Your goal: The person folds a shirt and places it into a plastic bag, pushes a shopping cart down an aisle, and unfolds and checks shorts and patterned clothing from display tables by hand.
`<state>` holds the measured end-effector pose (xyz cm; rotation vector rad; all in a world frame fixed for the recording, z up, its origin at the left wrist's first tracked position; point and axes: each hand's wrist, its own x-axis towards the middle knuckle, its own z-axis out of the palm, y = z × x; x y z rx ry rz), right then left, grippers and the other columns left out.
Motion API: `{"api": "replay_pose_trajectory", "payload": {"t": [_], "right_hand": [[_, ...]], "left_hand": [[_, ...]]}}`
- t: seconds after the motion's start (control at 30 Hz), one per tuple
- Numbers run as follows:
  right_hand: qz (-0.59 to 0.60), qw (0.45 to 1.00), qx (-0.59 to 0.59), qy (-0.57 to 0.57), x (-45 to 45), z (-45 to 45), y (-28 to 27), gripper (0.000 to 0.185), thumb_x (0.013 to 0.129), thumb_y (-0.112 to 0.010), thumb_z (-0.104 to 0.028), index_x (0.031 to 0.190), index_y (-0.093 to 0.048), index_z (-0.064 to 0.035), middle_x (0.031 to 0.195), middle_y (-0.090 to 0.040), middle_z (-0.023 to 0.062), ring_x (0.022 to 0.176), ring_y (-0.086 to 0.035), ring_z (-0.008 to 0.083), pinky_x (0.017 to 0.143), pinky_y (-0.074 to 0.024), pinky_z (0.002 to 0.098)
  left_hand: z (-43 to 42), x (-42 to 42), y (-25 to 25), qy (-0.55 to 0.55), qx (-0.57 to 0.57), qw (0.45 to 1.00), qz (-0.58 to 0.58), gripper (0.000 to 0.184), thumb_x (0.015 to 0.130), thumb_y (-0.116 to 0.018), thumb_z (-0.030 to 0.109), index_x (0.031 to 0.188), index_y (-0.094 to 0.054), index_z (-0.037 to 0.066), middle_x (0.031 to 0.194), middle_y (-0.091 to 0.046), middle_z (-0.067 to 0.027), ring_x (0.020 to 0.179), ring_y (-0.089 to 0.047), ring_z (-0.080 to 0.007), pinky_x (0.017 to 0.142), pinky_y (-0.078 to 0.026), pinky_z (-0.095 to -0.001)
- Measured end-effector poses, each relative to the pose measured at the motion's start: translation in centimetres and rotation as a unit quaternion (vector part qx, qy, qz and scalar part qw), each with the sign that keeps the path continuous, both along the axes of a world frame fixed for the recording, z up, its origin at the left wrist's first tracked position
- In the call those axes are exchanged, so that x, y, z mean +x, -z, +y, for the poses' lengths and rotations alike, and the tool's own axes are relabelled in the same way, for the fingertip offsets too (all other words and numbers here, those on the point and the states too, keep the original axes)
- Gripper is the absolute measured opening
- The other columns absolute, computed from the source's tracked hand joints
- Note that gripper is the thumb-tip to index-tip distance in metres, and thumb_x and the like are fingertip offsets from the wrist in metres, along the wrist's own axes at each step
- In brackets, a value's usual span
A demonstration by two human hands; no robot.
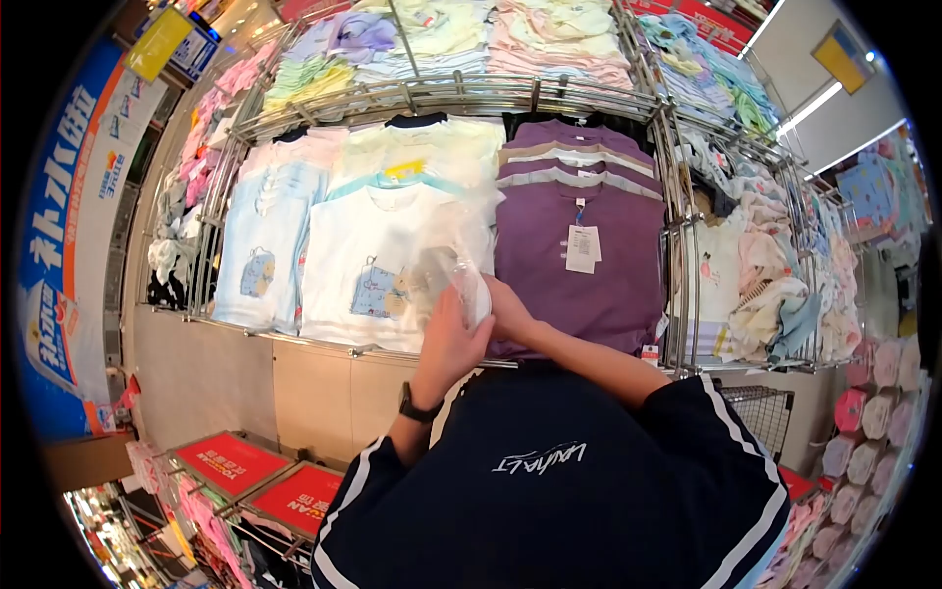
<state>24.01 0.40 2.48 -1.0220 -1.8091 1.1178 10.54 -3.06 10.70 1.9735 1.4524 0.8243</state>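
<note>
My left hand [453,342], with a dark watch on its wrist, has its fingers closed on a crumpled clear plastic bag [469,285]. My right hand [506,308] grips the same bag from the other side; some of its fingers are hidden behind the plastic. The bag hangs over the inner edge of a white T-shirt [378,231] with a blue print. Close to my right hand lies a stack of purple shirts [549,236], the top one bearing a white paper tag [583,249]. Whether anything is inside the bag, I cannot tell.
A metal rail [412,350] edges the display bin in front of me. Light blue shirts [257,245] lie on the left, and folded pastel clothes [559,44] fill the rack behind. Jumbled garments [765,265] stand at the right. Red signs [231,461] sit at lower left.
</note>
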Motion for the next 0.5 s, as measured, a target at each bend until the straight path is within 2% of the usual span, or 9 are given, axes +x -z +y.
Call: {"api": "replay_pose_trajectory", "payload": {"t": [0.03, 0.07, 0.1, 0.2, 0.23, 0.3, 0.33, 0.4, 0.5], "right_hand": [[-0.036, 0.999, -0.028, 0.007, 0.2, -0.1, -0.5, 0.039, 0.079, -0.067, -0.019, 0.115, -0.06, -0.0071, 0.119, -0.058, 0.0155, 0.11, -0.054, 0.0365, 0.096, -0.0435, 0.0399], [-0.073, 0.996, -0.058, 0.012, 0.4, -0.3, -0.7, 0.036, 0.079, -0.067, -0.017, 0.113, -0.061, -0.0062, 0.117, -0.058, 0.0162, 0.107, -0.055, 0.0362, 0.094, -0.0445, 0.039], [-0.11, 0.99, -0.089, 0.017, 0.6, -0.5, -0.8, 0.034, 0.079, -0.066, -0.016, 0.111, -0.062, -0.0052, 0.115, -0.059, 0.0169, 0.105, -0.056, 0.0359, 0.092, -0.0456, 0.0381], [-0.003, 0.996, 0.089, 0.02, -1.2, 0.4, -0.9, 0.031, 0.079, -0.066, -0.014, 0.108, -0.063, -0.003, 0.111, -0.06, 0.0173, 0.105, -0.057, 0.0353, 0.091, -0.0464, 0.0368], [0.061, 0.996, 0.042, 0.045, -2.1, 0.3, -2.9, 0.032, 0.079, -0.065, -0.011, 0.109, -0.062, -0.0016, 0.105, -0.063, 0.0171, 0.106, -0.057, 0.0345, 0.09, -0.0471, 0.0385], [0.084, 0.982, 0.153, 0.079, -2.6, 0.0, -7.7, 0.028, 0.085, -0.062, -0.009, 0.111, -0.06, -0.0006, 0.101, -0.064, 0.0164, 0.102, -0.06, 0.0289, 0.089, -0.0469, 0.0364], [0.1, 0.99, 0.08, 0.063, -1.9, -0.6, -9.9, 0.027, 0.087, -0.061, -0.01, 0.113, -0.059, -0.0007, 0.101, -0.063, 0.0159, 0.1, -0.059, 0.0262, 0.088, -0.0464, 0.0353], [0.136, 0.988, -0.067, 0.036, -0.2, -2.5, -13.0, 0.026, 0.092, -0.058, -0.011, 0.116, -0.057, -0.0008, 0.101, -0.062, 0.0149, 0.096, -0.059, 0.0209, 0.088, -0.0455, 0.0331], [0.262, 0.951, -0.154, 0.058, 0.0, -6.6, -13.3, 0.026, 0.096, -0.055, -0.014, 0.118, -0.055, 0.0, 0.101, -0.062, 0.0106, 0.092, -0.055, 0.015, 0.086, -0.0448, 0.0308]], "left_hand": [[-0.7, -0.6, 0.1, 0.011, 0.065, 0.998, -0.005, 0.064, 0.079, -0.072, 0.014, 0.131, -0.043, -0.009, 0.11, -0.057, -0.0269, 0.097, -0.058, -0.0374, 0.078, -0.049, -0.039], [-1.6, -1.4, -0.6, 0.04, -0.063, 0.997, -0.013, 0.077, 0.077, -0.074, 0.01, 0.138, -0.032, -0.01, 0.129, -0.045, -0.029, 0.115, -0.048, -0.0425, 0.094, -0.044, -0.0409], [-2.5, -2.1, -0.5, 0.061, -0.031, 0.998, -0.006, 0.08, 0.076, -0.075, 0.011, 0.139, -0.031, -0.01, 0.128, -0.045, -0.0287, 0.115, -0.048, -0.0423, 0.094, -0.044, -0.041], [-3.6, -3.7, -0.7, 0.12, 0.049, 0.991, 0.04, 0.093, 0.076, -0.078, 0.016, 0.144, -0.019, -0.008, 0.132, -0.043, -0.0267, 0.121, -0.045, -0.0396, 0.1, -0.04, -0.0409], [-3.9, -4.4, -1.0, 0.09, 0.084, 0.992, 0.027, 0.096, 0.074, -0.08, 0.017, 0.144, -0.02, -0.008, 0.134, -0.041, -0.0278, 0.123, -0.043, -0.0404, 0.102, -0.037, -0.0439], [-3.5, -5.6, -1.3, 0.031, 0.154, 0.988, -0.003, 0.102, 0.069, -0.083, 0.021, 0.144, -0.02, -0.007, 0.137, -0.037, -0.0301, 0.128, -0.037, -0.042, 0.106, -0.03, -0.0499], [-2.2, -5.7, -1.0, 0.009, 0.188, 0.982, -0.003, 0.107, 0.066, -0.085, 0.026, 0.144, -0.02, -0.007, 0.142, -0.031, -0.0308, 0.132, -0.032, -0.0413, 0.109, -0.025, -0.0509], [-0.8, -5.9, 2.5, -0.021, 0.151, 0.987, -0.06, 0.105, 0.069, -0.083, 0.027, 0.145, -0.019, -0.005, 0.142, -0.032, -0.0287, 0.132, -0.032, -0.041, 0.109, -0.026, -0.0494], [0.0, -4.9, 7.8, -0.024, 0.067, 0.987, -0.142, 0.1, 0.071, -0.081, 0.028, 0.144, -0.022, -0.004, 0.142, -0.033, -0.0269, 0.132, -0.032, -0.0401, 0.109, -0.026, -0.048]]}}
